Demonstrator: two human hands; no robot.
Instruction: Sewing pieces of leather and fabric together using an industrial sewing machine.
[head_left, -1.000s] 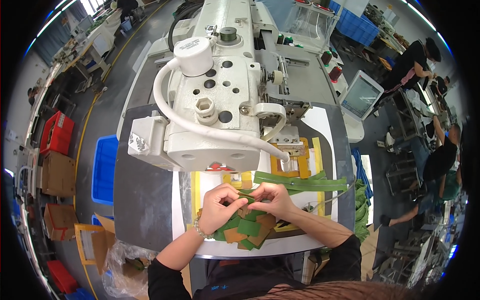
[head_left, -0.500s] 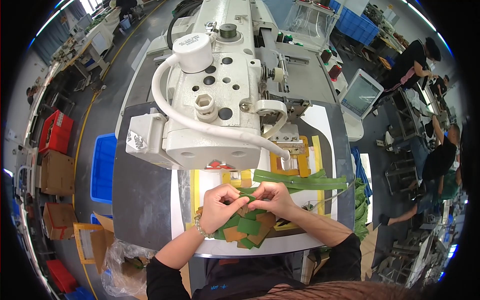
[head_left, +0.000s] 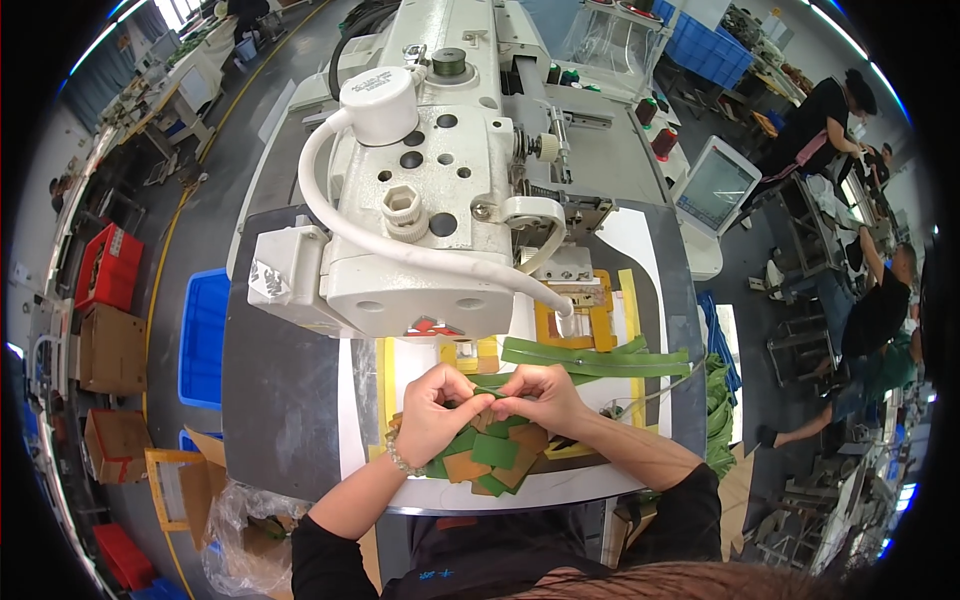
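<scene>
Green piece (head_left: 487, 391): small and flat, held just above the bench (head_left: 275, 400), nearer its near edge than its far one, roughly midway between left and right edges.
Your left hand (head_left: 433, 408): thumb and fingertips closed in a pinch on the left end of the green piece; a beaded bracelet (head_left: 399, 456) circles the wrist.
Your right hand (head_left: 545, 396): thumb and forefinger pinch the right end, fingertips just beside those of the left.
Loose pile (head_left: 494, 450): green and tan flat pieces overlap below your hands, toward the bench's near edge.
White sheet (head_left: 570, 486): it lies under the pile and runs along the near edge.
Green zip strip (head_left: 620, 361): beyond your hands, stretching toward the bench's right edge.
Sewing machine (head_left: 420, 300): white and bulky, its head hanging over the middle of the bench ahead of you.
Yellow frame (head_left: 603, 332): just behind the zip strip, right of the machine head.
Blue bin (head_left: 203, 340): outside the bench's left edge.
</scene>
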